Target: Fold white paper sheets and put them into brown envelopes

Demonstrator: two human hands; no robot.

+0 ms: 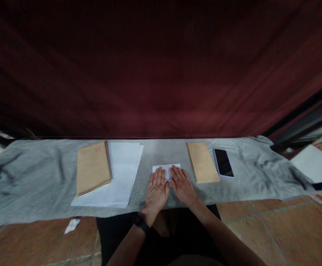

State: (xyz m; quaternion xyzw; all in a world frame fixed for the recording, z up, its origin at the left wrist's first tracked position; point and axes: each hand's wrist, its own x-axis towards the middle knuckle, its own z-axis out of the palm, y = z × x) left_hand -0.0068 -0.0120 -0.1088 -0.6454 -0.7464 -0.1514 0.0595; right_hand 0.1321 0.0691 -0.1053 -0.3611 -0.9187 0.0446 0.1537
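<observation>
A small folded piece of white paper (166, 168) lies on the grey cloth in front of me. My left hand (156, 188) rests flat on its left part, fingers stretched out. On its right part lies my right hand (181, 184), also flat with the fingers extended. The thumbs come close together over the near side of the paper. Much of the sheet is hidden beneath both hands, so its full shape does not show.
At left, a stack of brown envelopes (92, 168) overlaps larger white sheets (123, 173). To the right lie narrower brown envelopes (203, 162) and a phone (223, 162). Grey cloth (47, 177) covers the narrow surface, with a dark red curtain (161, 81) behind. Scrap paper (72, 225) lies on the tiled floor.
</observation>
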